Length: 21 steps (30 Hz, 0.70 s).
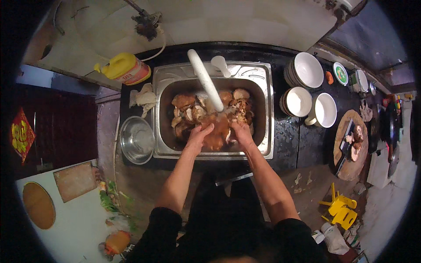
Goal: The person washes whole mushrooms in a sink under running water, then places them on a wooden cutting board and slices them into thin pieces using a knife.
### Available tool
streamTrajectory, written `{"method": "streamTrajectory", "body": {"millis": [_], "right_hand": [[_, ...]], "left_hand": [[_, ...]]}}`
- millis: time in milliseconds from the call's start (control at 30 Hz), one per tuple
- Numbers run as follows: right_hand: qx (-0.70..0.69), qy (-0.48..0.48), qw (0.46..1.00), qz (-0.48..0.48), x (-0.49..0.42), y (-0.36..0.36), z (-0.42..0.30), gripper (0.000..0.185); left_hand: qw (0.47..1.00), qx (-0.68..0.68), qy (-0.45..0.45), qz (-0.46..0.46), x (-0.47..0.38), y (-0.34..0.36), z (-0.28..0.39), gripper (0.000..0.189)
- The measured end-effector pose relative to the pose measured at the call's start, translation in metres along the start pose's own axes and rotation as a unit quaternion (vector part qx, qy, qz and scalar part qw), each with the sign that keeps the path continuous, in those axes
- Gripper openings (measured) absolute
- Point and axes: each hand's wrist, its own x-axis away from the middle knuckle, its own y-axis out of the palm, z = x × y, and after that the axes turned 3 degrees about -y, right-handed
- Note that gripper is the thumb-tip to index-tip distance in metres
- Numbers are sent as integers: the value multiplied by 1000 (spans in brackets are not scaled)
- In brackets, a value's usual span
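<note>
A stainless steel sink (268, 108) is set in the dark counter, with many brown and pale food pieces (184, 101), possibly mushrooms, in its basin. My left hand (198, 135) and my right hand (241, 133) grip a large reddish-brown piece (214, 136) from either side, under the mouth of a white faucet (205, 80). The held piece looks blurred and wet. Fingers of both hands are partly hidden behind it. More pieces lie beyond and beside my hands against the basin walls.
Left of the sink are a metal bowl (137, 140), a crumpled cloth (144, 98) and a yellow jug (126, 69). Stacked bowls (304, 70) and a white mug (325, 110) stand at right. Farther right, a cleaver (345, 144) and cut pieces lie on a round chopping board (345, 126).
</note>
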Motion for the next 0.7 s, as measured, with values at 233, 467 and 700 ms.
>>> {"method": "streamTrajectory", "body": {"millis": [233,467,700], "right_hand": [[12,20,993,-119,14,-15,-11,16],[-155,37,980,-115,3,5,12,17],[-20,-5,998,-66,13,19,-8,18]], "left_hand": [[990,-31,110,-79,5,-21,17,32],[971,-158,178,-18,5,-22,20,29],[971,-38,235,18,3,-23,26,25]]}}
